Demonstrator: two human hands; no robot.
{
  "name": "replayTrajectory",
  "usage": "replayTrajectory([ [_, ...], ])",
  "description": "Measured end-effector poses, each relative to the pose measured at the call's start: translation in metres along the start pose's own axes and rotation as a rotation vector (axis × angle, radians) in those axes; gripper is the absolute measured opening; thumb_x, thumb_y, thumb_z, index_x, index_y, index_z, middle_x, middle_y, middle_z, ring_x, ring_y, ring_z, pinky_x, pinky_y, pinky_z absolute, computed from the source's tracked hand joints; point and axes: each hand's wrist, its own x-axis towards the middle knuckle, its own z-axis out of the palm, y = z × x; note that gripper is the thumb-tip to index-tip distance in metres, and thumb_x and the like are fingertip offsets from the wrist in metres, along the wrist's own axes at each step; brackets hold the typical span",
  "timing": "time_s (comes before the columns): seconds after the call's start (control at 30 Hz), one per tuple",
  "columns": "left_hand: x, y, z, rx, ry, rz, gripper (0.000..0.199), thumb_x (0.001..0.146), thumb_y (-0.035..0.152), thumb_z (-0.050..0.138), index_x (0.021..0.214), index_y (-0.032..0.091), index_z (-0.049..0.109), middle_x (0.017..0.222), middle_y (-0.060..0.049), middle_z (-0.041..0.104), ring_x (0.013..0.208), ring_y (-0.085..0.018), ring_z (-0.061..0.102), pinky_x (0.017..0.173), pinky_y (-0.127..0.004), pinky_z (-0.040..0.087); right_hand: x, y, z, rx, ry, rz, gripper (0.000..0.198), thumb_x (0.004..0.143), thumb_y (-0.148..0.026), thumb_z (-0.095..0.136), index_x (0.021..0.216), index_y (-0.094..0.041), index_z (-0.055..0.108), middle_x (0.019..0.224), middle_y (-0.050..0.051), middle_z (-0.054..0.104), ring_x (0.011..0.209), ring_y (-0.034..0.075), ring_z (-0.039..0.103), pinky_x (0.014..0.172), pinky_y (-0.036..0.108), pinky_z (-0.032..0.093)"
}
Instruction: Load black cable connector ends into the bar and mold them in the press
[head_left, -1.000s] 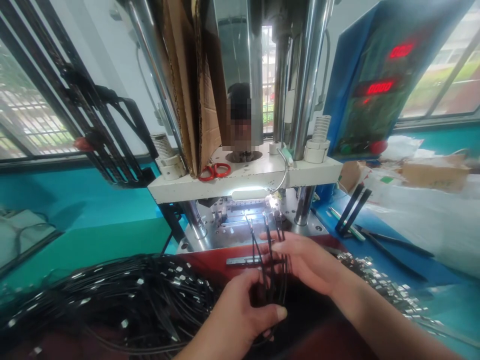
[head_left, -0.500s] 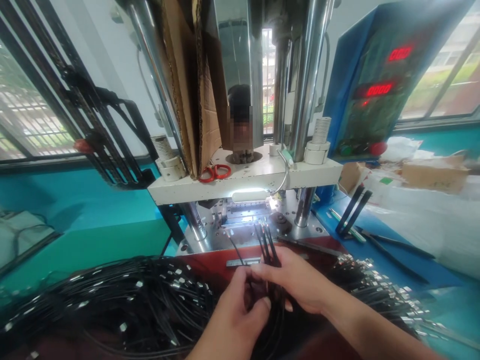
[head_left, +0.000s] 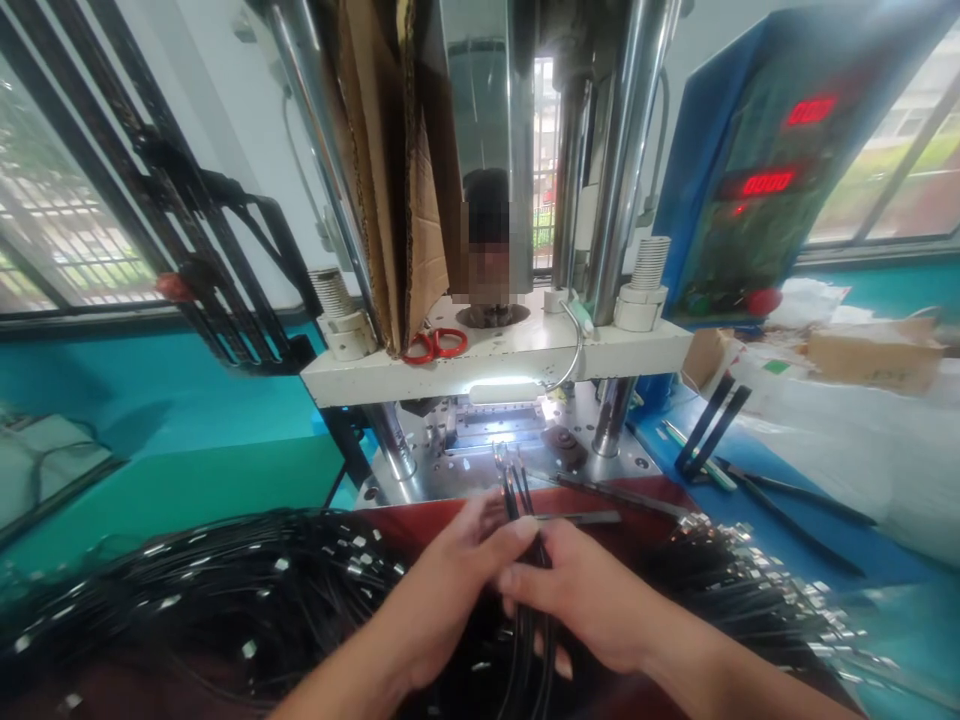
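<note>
Several black cables with bright metal tips stand bunched between my two hands, tips pointing up toward the press. My left hand closes on the bunch from the left, its thumb laid across the cables. Lower on the same bunch, my right hand is wrapped around it, with the thumb in front. The cables' lower lengths hang down below my hands. Just beyond the fingers are the red work surface and the press's metal base plate.
A heap of black cables lies at left, another bundle with metal ends at right. Red-handled scissors rest on the press's white plate. Black tweezers lie on the blue surface beside plastic-covered boxes.
My left hand has moved up and pressed its thumb onto the bunch. The single cable that stuck out apart to the left now no longer shows separately.
</note>
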Motion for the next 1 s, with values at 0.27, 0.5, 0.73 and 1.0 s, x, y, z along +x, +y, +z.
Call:
replayTrajectory([
  [0.27, 0.030, 0.001, -0.007, -0.193, -0.084, -0.065, 0.032, 0.083, 0.038, 0.064, 0.103, 0.013, 0.060, 0.098, -0.012, 0.068, 0.079, -0.017, 0.064, 0.073, -0.028, 0.049, -0.006, 0.006, 0.008, -0.014, -0.078, 0.079, 0.032, 0.076, -0.040, 0.071, 0.096, -0.017, 0.060, 0.075, -0.001, 0.062, 0.048, 0.008, 0.057, 0.040, 0.017, 0.048],
  [0.5, 0.022, -0.010, 0.000, -0.231, -0.079, -0.037, 0.022, 0.088, 0.034, 0.056, 0.089, 0.012, 0.058, 0.071, -0.005, 0.064, 0.061, -0.016, 0.062, 0.062, -0.029, 0.049, -0.007, -0.043, -0.047, -0.562, 0.326, -0.175, 0.041, 0.087, -0.055, 0.051, 0.085, -0.017, 0.065, 0.067, 0.002, 0.064, 0.055, 0.014, 0.059, 0.051, 0.025, 0.048],
  [0.73, 0.015, -0.030, 0.022, -0.158, -0.237, -0.231, 0.023, 0.088, 0.030, 0.055, 0.091, 0.008, 0.061, 0.080, -0.012, 0.066, 0.064, -0.018, 0.064, 0.062, -0.032, 0.050, -0.003, -0.035, -0.029, -0.532, 0.053, -0.320, 0.043, 0.094, -0.051, 0.039, 0.112, -0.022, 0.065, 0.106, 0.006, 0.067, 0.094, 0.019, 0.064, 0.083, 0.031, 0.050],
  [1.0, 0.024, -0.014, -0.004, -0.148, -0.057, -0.153, 0.020, 0.085, 0.029, 0.061, 0.094, 0.011, 0.062, 0.090, -0.011, 0.066, 0.065, -0.012, 0.060, 0.061, -0.025, 0.048, 0.002, -0.031, -0.069, -1.097, 0.247, -0.348, 0.025, 0.093, -0.028, 0.049, 0.112, -0.022, 0.063, 0.104, 0.007, 0.065, 0.096, 0.020, 0.059, 0.084, 0.032, 0.044],
])
